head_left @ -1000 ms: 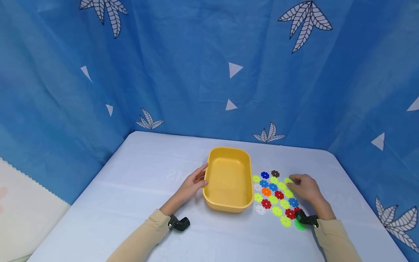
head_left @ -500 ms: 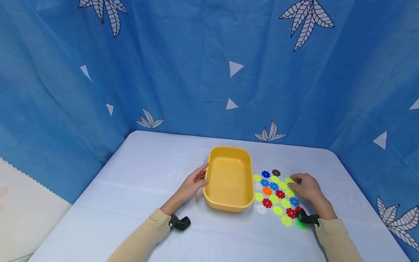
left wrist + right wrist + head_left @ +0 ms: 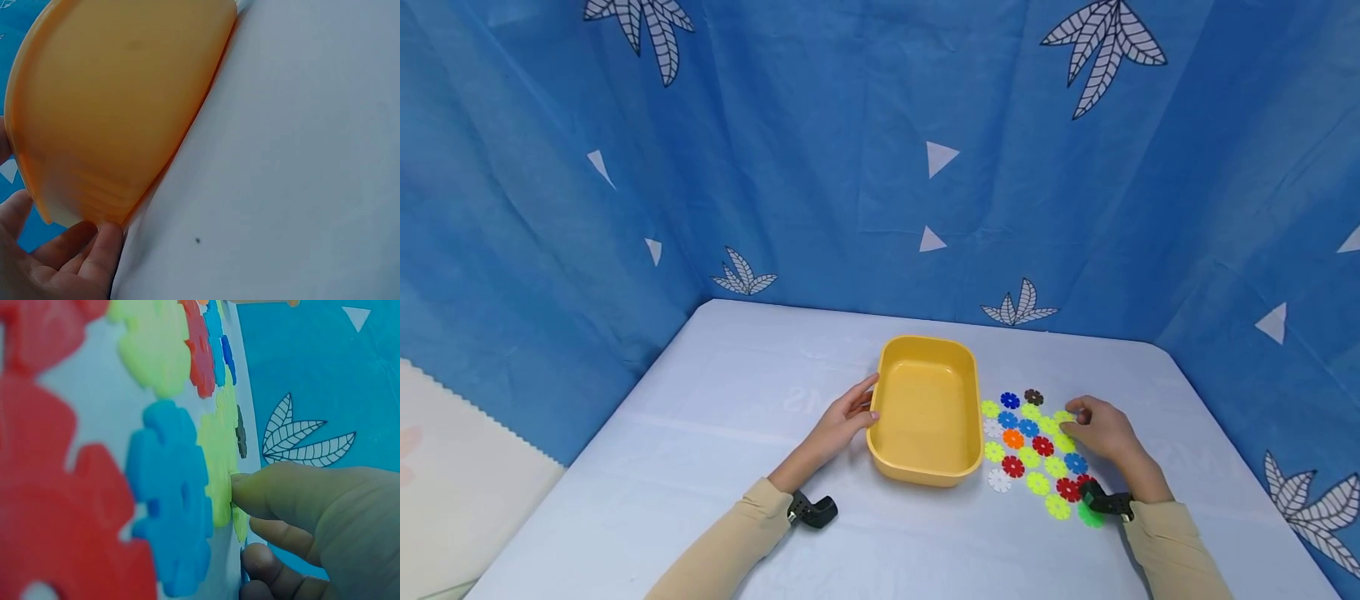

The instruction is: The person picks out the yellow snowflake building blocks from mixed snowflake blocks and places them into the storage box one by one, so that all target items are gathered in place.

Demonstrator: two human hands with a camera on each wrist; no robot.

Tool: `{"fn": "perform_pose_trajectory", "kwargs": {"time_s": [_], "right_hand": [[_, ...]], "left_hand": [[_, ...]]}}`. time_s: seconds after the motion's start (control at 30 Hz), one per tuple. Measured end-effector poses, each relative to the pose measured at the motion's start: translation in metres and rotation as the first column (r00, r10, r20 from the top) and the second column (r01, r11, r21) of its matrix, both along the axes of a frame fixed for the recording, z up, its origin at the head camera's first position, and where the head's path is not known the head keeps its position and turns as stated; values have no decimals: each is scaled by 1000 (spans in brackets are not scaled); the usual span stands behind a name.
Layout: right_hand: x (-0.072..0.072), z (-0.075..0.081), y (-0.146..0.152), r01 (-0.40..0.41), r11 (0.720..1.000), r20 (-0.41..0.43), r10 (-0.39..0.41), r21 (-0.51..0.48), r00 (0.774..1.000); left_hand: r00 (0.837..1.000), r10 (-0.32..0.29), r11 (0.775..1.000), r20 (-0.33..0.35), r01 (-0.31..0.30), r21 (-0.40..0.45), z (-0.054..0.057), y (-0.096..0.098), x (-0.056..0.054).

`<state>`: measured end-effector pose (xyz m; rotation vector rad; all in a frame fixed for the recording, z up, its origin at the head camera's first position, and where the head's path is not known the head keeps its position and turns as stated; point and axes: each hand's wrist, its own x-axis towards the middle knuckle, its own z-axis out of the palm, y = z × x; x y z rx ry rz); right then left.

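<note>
A yellow plastic tub (image 3: 927,417) stands on the white table with nothing in it. My left hand (image 3: 842,421) holds its left side, thumb at the rim; in the left wrist view, fingertips (image 3: 105,247) lie against the outer wall (image 3: 125,94). To the tub's right lie many flat, notched snowflake discs. My right hand (image 3: 1101,427) reaches over their far right corner, thumb and curled fingers around a yellow-green snowflake disc (image 3: 1063,417). In the right wrist view the thumb (image 3: 250,494) touches the yellow-green discs, while the other fingers are partly hidden behind it.
Blue discs (image 3: 1076,463), red discs (image 3: 1012,467), an orange disc (image 3: 1013,439), white discs (image 3: 999,480) and a brown disc (image 3: 1033,397) lie close together in one layer. A green disc (image 3: 1091,515) sits partly under the right wrist camera (image 3: 1105,500). A blue curtain (image 3: 820,167) hangs behind the table.
</note>
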<state>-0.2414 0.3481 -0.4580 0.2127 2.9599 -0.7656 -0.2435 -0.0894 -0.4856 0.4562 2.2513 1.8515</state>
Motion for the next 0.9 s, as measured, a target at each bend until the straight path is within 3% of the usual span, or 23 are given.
{"fn": "perform_pose_trajectory", "kwargs": {"time_s": [0.37, 0.9], "right_hand": [[-1, 6, -1, 38, 999, 76, -38, 8, 996], [-1, 4, 2, 49, 996, -29, -51, -78, 998]], "left_hand": [[1000, 0, 1000, 3, 0, 1, 1, -1, 1], [1000, 3, 1000, 8, -3, -5, -1, -1, -1]]}}
